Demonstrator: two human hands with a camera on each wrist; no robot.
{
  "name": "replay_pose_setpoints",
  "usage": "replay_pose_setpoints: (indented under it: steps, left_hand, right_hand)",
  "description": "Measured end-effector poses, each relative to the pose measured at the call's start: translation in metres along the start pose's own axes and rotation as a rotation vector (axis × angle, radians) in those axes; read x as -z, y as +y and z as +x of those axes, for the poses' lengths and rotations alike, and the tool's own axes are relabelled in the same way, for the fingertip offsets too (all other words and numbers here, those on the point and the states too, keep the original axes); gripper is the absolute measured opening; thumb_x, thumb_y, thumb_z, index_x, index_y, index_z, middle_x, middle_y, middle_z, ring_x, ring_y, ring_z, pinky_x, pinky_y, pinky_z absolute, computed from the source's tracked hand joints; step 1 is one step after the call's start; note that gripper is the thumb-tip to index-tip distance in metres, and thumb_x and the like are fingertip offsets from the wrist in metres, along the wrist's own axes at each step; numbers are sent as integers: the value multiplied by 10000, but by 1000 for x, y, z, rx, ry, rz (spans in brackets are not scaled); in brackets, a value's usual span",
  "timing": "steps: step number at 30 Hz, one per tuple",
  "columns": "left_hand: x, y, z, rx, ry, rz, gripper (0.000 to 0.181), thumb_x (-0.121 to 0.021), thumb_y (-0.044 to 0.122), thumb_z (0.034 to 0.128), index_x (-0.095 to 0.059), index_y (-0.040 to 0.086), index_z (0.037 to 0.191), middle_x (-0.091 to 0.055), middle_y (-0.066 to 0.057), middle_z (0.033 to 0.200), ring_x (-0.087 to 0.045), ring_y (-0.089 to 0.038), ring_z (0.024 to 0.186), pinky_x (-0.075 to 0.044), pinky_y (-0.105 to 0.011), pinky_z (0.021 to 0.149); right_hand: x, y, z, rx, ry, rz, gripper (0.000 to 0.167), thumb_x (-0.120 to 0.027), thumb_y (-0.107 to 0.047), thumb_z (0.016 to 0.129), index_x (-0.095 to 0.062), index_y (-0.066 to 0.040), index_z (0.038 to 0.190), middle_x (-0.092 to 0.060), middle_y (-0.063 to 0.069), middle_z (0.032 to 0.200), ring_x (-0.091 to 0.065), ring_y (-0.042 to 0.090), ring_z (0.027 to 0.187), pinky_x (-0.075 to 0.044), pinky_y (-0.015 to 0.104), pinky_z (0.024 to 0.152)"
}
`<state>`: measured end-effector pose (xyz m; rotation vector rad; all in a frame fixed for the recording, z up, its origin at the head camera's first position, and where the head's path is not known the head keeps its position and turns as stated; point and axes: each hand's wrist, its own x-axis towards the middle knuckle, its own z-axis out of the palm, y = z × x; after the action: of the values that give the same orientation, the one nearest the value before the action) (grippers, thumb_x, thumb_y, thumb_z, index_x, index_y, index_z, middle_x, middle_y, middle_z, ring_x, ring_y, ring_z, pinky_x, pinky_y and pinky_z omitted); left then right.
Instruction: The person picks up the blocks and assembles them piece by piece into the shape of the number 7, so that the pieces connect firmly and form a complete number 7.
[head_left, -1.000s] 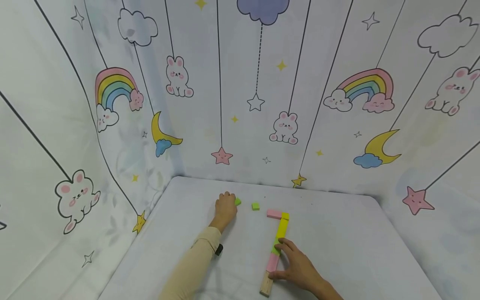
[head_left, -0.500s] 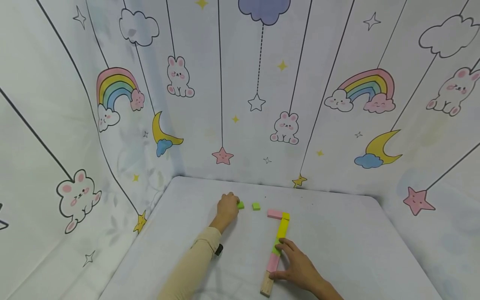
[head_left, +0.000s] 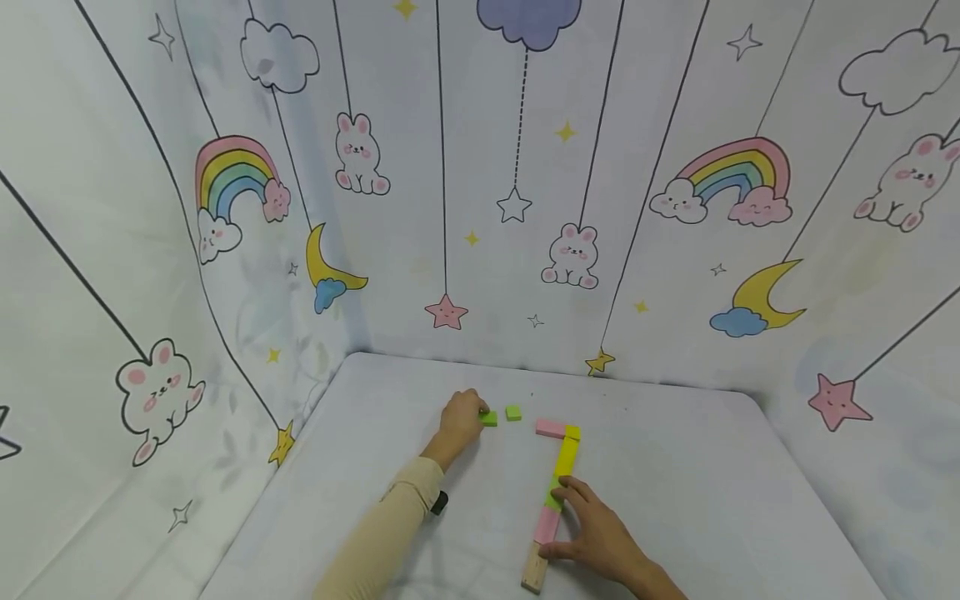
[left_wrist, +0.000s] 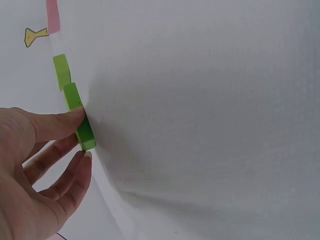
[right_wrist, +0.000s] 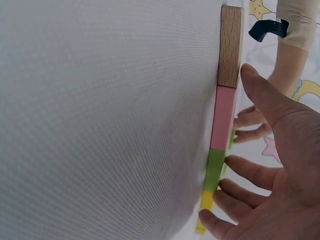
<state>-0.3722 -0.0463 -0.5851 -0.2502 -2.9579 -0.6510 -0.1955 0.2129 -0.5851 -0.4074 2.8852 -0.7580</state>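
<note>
In the left wrist view my left hand [left_wrist: 30, 165] pinches a green block [left_wrist: 74, 97] between thumb and fingers, its near end showing. That block's far end meets or nearly meets a small light green block [left_wrist: 61, 70]; in the head view a gap shows between them. My right hand [head_left: 603, 537] lies along the right side of a row of blocks, fingers spread and relaxed. Its thumb is by the wooden block [right_wrist: 230, 45], past the pink block [right_wrist: 223, 117]; its fingertips are at the green block [right_wrist: 215, 170] and yellow block [right_wrist: 206, 202].
At the row's far end sits a yellow cube [head_left: 572, 432], with another pink block [head_left: 550, 427] lying crosswise to its left. The white table [head_left: 697, 500] is backed by a cloth wall [head_left: 405, 267] printed with rabbits, stars and rainbows.
My left hand has slid the green block right and slightly nearer, toward the small light green block. The right hand and the row have stayed in place.
</note>
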Motion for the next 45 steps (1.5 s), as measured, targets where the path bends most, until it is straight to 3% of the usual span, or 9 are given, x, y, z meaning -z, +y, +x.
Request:
replay_pose_setpoints:
  steps: [5, 14, 30, 45]
  left_hand:
    - [-5, 0, 1, -4, 3, -11, 282, -822, -13, 820, -839, 144, 1054, -684, -7, 1025, -621, -224, 993, -554, -362, 835]
    - [-7, 4, 0, -75, 9, -50, 297, -879, -10, 747, -842, 118, 1012, -684, -9, 945, -652, -239, 951, -563, -390, 824]
    - [-4, 21, -6, -101, 15, -80, 245, -904, 9, 735, -835, 114, 945, -700, 7, 898, -650, -219, 908, -546, -372, 834]
    - [-12, 28, -3, -105, 12, -84, 239, -902, 2, 734, -839, 121, 933, -715, 9, 916, -680, -217, 920, -568, -359, 833]
  right_hand:
    - [-1, 1, 0, 5, -1, -1, 971, -864, -723, 617, -621, -150, 1362, -458, 135, 1559, -547, 380, 1335, -485, 602, 1020]
    - [-1, 2, -1, 21, 9, 3, 975, -866, -721, 616, -617, -143, 1361, -460, 136, 1557, -552, 382, 1329, -486, 601, 1019]
    - [-1, 3, 0, 26, 13, 16, 973, -856, -733, 615, -618, -159, 1364, -459, 133, 1560, -544, 379, 1342, -485, 593, 1025]
    - [-2, 5, 0, 24, 4, 29, 972, -849, -736, 622, -615, -159, 1368, -453, 133, 1564, -532, 377, 1354, -479, 597, 1031]
